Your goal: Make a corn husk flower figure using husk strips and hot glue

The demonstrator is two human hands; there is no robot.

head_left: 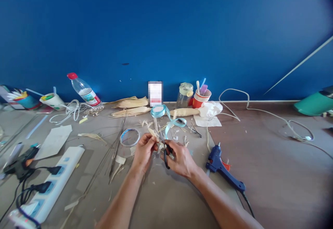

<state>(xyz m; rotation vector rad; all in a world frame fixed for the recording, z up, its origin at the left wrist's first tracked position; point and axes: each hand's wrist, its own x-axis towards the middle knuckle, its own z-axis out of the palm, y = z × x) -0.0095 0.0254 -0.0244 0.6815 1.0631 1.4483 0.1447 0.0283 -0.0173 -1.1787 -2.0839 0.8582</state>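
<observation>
My left hand (144, 150) pinches a small pale strip of dried corn husk (152, 132) between thumb and fingers. Close beside it, my right hand (181, 159) is closed round the black handles of a pair of scissors (165, 159). The blades point away from me, near the husk; whether they touch it I cannot tell. Husk scraps lie under and around both hands. Just beyond them is a roll of light blue ribbon (158, 111), its loose end curling to the right. A roll of tape (130, 137) lies left of my left hand.
A blue glue gun (224, 169) lies at right, a white power strip (58, 184) with plugs at left. Thin wires (114, 152) lie left of my hands. Along the blue wall stand corn husks (130, 103), a bottle (87, 92), a jar (185, 95) and a red cup (201, 99).
</observation>
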